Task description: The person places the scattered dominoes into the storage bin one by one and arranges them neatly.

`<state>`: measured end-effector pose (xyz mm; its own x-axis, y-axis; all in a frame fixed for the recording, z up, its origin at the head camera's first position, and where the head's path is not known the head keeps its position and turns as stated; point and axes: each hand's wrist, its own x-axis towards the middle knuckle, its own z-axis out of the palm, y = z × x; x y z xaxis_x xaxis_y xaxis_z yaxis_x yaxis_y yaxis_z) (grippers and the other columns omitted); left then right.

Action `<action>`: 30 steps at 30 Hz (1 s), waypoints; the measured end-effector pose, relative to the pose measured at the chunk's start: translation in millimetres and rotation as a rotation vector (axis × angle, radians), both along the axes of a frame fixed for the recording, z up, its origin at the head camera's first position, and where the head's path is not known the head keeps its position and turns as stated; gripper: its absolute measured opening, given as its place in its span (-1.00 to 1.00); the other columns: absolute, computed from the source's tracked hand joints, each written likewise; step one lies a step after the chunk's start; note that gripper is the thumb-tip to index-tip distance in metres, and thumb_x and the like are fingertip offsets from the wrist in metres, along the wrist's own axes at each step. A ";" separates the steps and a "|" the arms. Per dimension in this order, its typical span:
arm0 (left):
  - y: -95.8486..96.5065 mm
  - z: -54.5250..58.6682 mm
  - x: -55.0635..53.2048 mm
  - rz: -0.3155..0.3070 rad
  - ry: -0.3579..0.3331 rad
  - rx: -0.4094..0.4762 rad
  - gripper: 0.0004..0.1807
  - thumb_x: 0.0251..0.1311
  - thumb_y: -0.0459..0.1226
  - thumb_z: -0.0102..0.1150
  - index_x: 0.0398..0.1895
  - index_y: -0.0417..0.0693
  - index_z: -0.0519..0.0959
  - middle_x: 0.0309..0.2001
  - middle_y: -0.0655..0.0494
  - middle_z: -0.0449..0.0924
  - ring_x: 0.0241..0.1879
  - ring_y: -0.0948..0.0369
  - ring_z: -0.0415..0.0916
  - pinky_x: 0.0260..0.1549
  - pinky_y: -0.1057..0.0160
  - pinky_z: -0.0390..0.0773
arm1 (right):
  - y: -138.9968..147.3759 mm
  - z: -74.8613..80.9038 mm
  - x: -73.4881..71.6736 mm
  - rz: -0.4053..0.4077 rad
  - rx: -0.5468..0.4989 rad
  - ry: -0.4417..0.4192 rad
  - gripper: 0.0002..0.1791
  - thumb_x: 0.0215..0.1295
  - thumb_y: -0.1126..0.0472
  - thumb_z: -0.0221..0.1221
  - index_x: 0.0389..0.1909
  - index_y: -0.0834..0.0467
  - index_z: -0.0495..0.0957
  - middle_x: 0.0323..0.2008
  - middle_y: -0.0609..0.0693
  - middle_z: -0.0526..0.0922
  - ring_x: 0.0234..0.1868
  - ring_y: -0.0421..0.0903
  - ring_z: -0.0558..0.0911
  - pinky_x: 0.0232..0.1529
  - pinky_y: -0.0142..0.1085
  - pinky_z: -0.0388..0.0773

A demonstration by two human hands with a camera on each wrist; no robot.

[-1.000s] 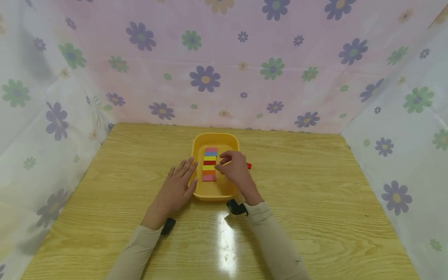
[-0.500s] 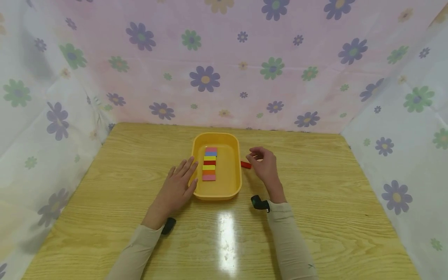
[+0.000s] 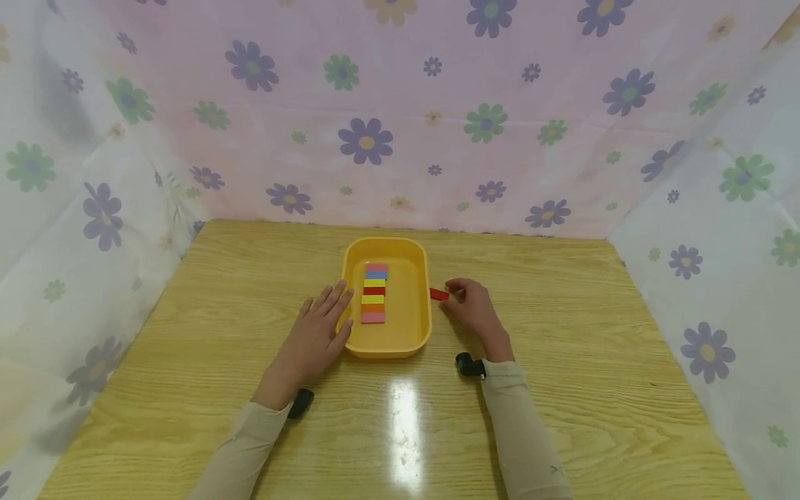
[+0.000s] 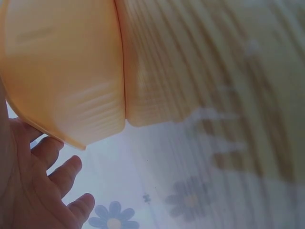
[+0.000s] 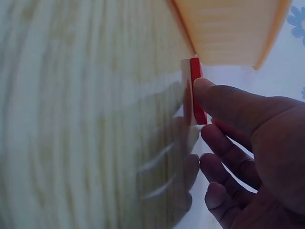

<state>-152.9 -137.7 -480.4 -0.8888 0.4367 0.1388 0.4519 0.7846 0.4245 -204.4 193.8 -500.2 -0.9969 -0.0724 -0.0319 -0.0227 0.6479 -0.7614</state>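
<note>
A yellow tray (image 3: 400, 340) stands on the wooden table. Inside it lies a column of small coloured blocks (image 3: 373, 300), in pink, blue, yellow, red and orange. My left hand (image 3: 319, 333) rests on the tray's left rim with its fingers straight; the left wrist view shows the fingers (image 4: 50, 152) at the rim. A single red block (image 3: 439, 294) lies on the table against the tray's right side. Around its right end my right hand (image 3: 476, 310) holds thumb and forefinger apart. In the right wrist view the thumb overlaps the red block (image 5: 195, 71); the forefinger is partly hidden.
The wooden table (image 3: 575, 347) extends on both sides of the tray. Flower-patterned cloth (image 3: 400, 139) hangs behind it and at left and right. A dark wrist camera (image 3: 469, 364) sits on the right wrist, another camera (image 3: 301, 403) on the left.
My right hand has moved from over the blocks in the tray to the right, then down to the red block on the table. The left hand has stayed at the rim.
</note>
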 end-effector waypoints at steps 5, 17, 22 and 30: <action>-0.3 -2.2 -0.7 -0.004 0.002 0.001 -0.34 0.55 -0.09 -0.05 0.61 -0.10 0.14 0.63 -0.03 -0.03 0.60 -0.12 -0.05 0.47 -0.34 -0.04 | 0.3 -2.3 -2.2 0.027 0.041 0.033 -0.57 0.32 0.26 0.33 0.17 0.32 0.59 0.12 0.24 0.63 0.10 0.17 0.55 0.23 0.03 0.49; -1.4 -2.3 -1.1 -0.012 0.012 0.013 -0.35 0.54 -0.10 -0.05 0.59 -0.12 0.18 0.63 -0.04 -0.01 0.59 -0.13 -0.04 0.46 -0.36 -0.02 | 1.5 1.6 -9.0 0.087 0.092 0.040 -0.73 0.33 0.25 0.33 -0.02 0.29 0.69 -0.04 0.20 0.69 -0.07 0.11 0.57 0.07 -0.01 0.54; -1.1 -2.2 -1.2 -0.013 0.019 0.009 -0.35 0.54 -0.11 -0.03 0.59 -0.13 0.18 0.63 -0.05 0.00 0.59 -0.13 -0.02 0.46 -0.36 0.00 | 3.1 1.9 -11.4 0.121 0.092 0.036 -0.77 0.33 0.26 0.32 -0.07 0.30 0.70 -0.09 0.18 0.72 -0.09 0.09 0.60 0.05 -0.02 0.56; -1.5 -2.9 -1.5 -0.011 0.032 0.006 -0.36 0.54 -0.11 -0.03 0.58 -0.13 0.18 0.62 -0.05 0.02 0.58 -0.15 0.01 0.44 -0.37 0.02 | 6.5 2.1 -10.1 0.129 0.136 0.040 -0.76 0.33 0.25 0.34 -0.06 0.29 0.71 -0.08 0.17 0.72 -0.05 0.10 0.62 0.09 -0.01 0.56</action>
<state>-154.4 -139.2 -483.4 -0.8790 0.4453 0.1702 0.4739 0.7770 0.4145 -214.5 200.4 -498.1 -0.9803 -0.1973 -0.0107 -0.1406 0.7345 -0.6639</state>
